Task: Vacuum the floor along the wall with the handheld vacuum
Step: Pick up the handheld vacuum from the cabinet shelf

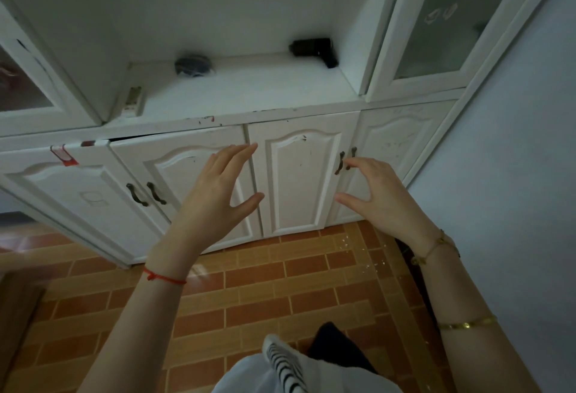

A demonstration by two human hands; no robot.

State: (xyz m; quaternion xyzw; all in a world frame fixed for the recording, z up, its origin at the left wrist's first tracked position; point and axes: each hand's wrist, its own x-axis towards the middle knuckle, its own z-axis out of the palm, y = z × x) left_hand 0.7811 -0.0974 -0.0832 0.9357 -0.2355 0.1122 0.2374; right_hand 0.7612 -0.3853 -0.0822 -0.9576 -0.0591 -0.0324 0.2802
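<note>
White cabinet unit (199, 106) with items on its open counter

A remote control (133, 100) is lying at the counter's left edge, and a dark bundle (192, 64) (contents unclear) is sitting further back. Four lower doors are showing dark handles (146, 193), red tape (64, 155) is sticking to the leftmost door, and glass-fronted doors (442, 18) are flanking the recess.

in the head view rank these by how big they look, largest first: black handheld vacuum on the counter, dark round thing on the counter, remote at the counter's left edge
1. black handheld vacuum
2. dark round thing
3. remote

The first two look close in size, so that order is unsure. The remote sits nearer the camera yet still looks smallest.
</note>
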